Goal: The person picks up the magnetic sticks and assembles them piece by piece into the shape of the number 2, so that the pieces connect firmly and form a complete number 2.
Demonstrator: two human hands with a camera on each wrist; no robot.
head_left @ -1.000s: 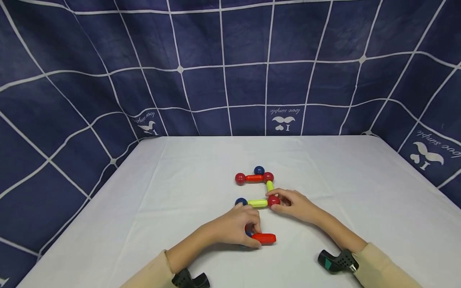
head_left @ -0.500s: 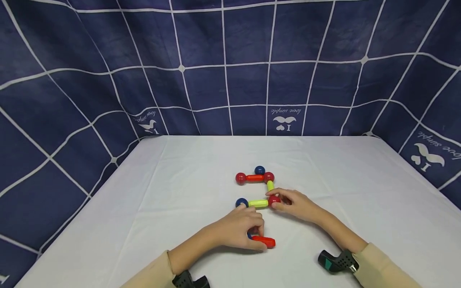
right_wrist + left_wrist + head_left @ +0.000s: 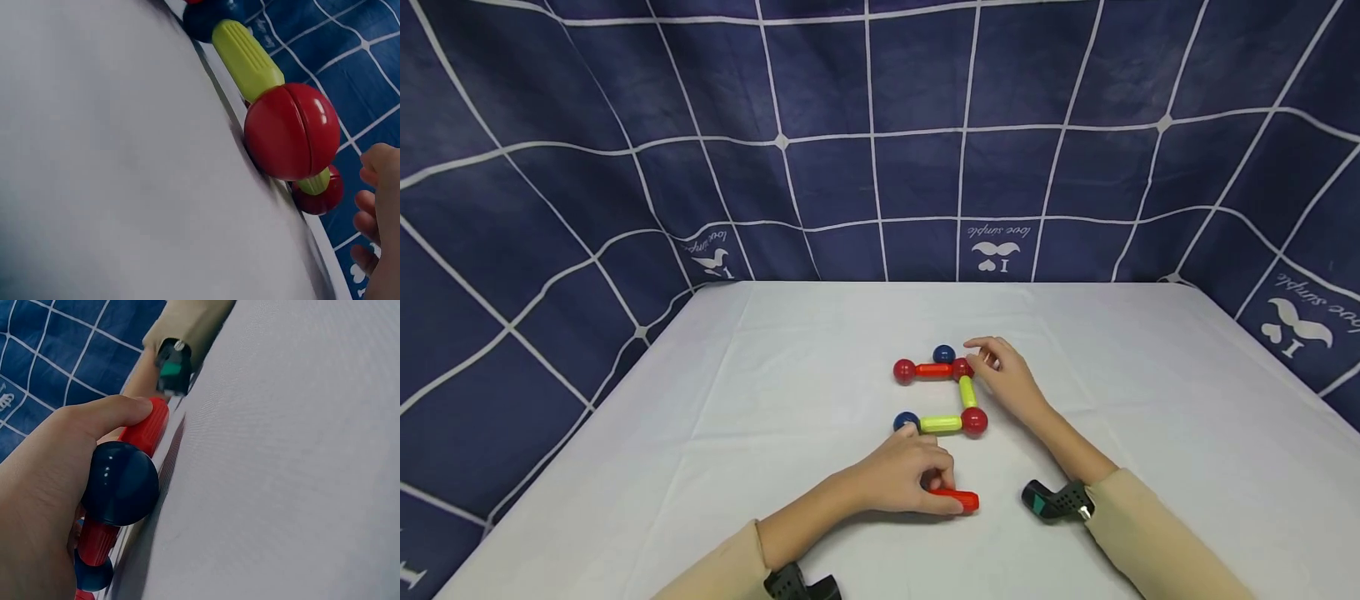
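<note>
Left hand grips the red rod with its dark blue ball on the white table. Right hand, fingers loosely curled, touches the upper red ball.

Red rod: glossy, lies flat on the white table nearest the person, its left end under the fingers of the left hand.
Dark blue ball: round, shiny, at that rod's gripped end.
Upper red ball: corner joint of red and yellow-green rods, at the right hand fingertips.
</note>
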